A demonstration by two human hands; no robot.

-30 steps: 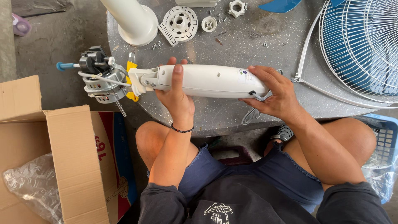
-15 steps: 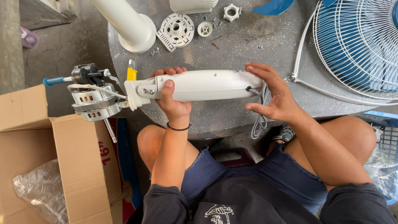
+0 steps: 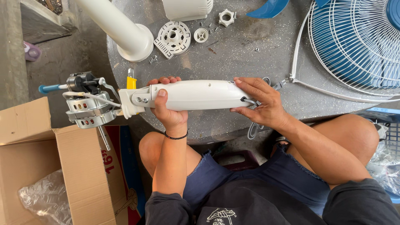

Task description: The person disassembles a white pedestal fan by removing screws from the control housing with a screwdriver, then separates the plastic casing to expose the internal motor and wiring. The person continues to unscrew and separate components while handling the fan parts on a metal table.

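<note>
A white fan neck housing [image 3: 196, 95] lies sideways over the near edge of a round grey table [image 3: 241, 54]. My left hand [image 3: 166, 104] is wrapped around its left part, thumb on top. My right hand [image 3: 260, 102] grips its right end, where a grey cable [image 3: 253, 129] comes out and hangs down. On the left end sits the bare metal fan motor [image 3: 87, 106] with a blue-tipped shaft [image 3: 48, 88], sticking out past the table over a cardboard box. A yellow-handled tool [image 3: 131, 81] lies just behind the housing.
On the table: a white stand pole with flared base [image 3: 125, 31], a round white plastic disc [image 3: 174, 37], small white nuts and screws [image 3: 201, 34], a white cover [image 3: 187, 8], a blue blade [image 3: 266, 7], a fan grille [image 3: 358, 41]. Open cardboard box [image 3: 50, 166] at left; blue basket [image 3: 387, 121] at right.
The housing with its motor has been shifted left and turned slightly. My right hand slid onto its cable end, and my left hand regripped near the motor joint.
</note>
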